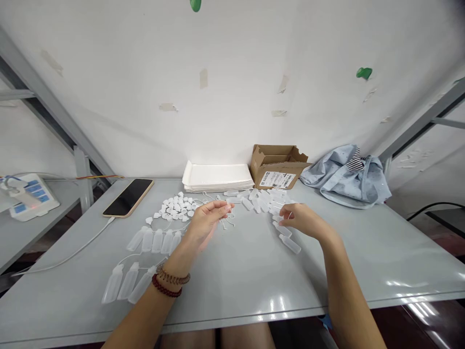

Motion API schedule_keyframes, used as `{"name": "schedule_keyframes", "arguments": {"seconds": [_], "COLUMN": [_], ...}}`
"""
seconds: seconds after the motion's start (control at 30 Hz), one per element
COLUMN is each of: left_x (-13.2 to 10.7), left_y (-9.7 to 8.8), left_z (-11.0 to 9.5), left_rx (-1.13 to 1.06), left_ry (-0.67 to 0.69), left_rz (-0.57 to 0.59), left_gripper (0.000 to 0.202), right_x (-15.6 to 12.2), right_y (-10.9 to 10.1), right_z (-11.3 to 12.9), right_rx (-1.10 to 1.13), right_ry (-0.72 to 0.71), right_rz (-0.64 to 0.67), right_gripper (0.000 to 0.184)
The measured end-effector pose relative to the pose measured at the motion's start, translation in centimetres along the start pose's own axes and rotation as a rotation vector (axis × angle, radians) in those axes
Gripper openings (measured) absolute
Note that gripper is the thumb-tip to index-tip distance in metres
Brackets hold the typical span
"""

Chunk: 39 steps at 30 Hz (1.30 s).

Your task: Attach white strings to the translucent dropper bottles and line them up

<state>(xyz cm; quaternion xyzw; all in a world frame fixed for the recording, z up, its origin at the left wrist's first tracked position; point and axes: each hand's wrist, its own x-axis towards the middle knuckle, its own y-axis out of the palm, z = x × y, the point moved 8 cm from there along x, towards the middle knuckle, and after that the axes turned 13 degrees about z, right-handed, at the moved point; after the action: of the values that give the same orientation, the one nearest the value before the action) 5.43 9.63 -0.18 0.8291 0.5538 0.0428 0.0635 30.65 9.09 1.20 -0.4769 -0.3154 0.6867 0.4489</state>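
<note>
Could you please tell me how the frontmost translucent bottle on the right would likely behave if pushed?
The bottle is probably light, since it looks like thin translucent plastic. It may slide easily, as the table looks smooth and glossy. Lying on its side, it seems unlikely to tip.

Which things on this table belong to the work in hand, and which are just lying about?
Probably in the work:
- loose clear bottles near the right hand
- bottle rows on the left
- small white pieces

Probably just lying about:
- phone
- blue cloth
- cardboard box, role unclear
</note>
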Motion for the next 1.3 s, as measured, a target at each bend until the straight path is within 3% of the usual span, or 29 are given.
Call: {"name": "schedule_keyframes", "arguments": {"seconds": [0.2, 0.4, 0.5, 0.63, 0.8, 0.93, 1.07, 1.17, 1.3], "left_x": [-0.5, -0.9, -1.2, -1.9, -2.3, -1.9, -1.5, -1.7, -1.9], "left_y": [1.1, 1.9, 2.5, 3.1, 3.3, 2.5, 1.8, 1.5, 1.6], "left_z": [-0.2, -0.6, -0.9, -2.0, -2.7, -2.3, -0.8, -0.1, 0.1], "left_rx": [-0.036, 0.113, 0.215, 0.431, 0.560, 0.497, 0.313, 0.188, 0.068], "left_ry": [-0.010, -0.008, 0.030, 0.164, 0.276, 0.186, -0.035, -0.155, -0.194], "left_rz": [0.029, 0.051, 0.044, -0.008, -0.034, 0.004, 0.138, 0.218, 0.274], "left_gripper": [0.032, 0.025, 0.021, 0.014, 0.014, 0.017, 0.021, 0.022, 0.019], "right_x": [-0.5, -0.2, -0.5, -1.7, -2.5, -2.7, -2.9, -3.2, -3.8], "right_y": [0.7, 1.3, 1.5, 1.4, 2.1, 2.4, 3.3, 3.9, 4.0], "right_z": [0.1, 2.6, 5.0, 8.6, 10.3, 10.7, 11.5, 12.1, 12.8], "right_rx": [-0.076, -0.166, -0.088, 0.097, 0.128, 0.083, 0.078, 0.196, 0.364], "right_ry": [0.062, 0.000, -0.159, -0.463, -0.604, -0.676, -0.745, -0.788, -0.813], "right_rz": [0.036, -0.022, -0.067, -0.183, -0.275, -0.369, -0.402, -0.387, -0.375], "right_gripper": [0.009, 0.010, 0.004, 0.009, 0.010, 0.008, 0.008, 0.020, 0.035]}}
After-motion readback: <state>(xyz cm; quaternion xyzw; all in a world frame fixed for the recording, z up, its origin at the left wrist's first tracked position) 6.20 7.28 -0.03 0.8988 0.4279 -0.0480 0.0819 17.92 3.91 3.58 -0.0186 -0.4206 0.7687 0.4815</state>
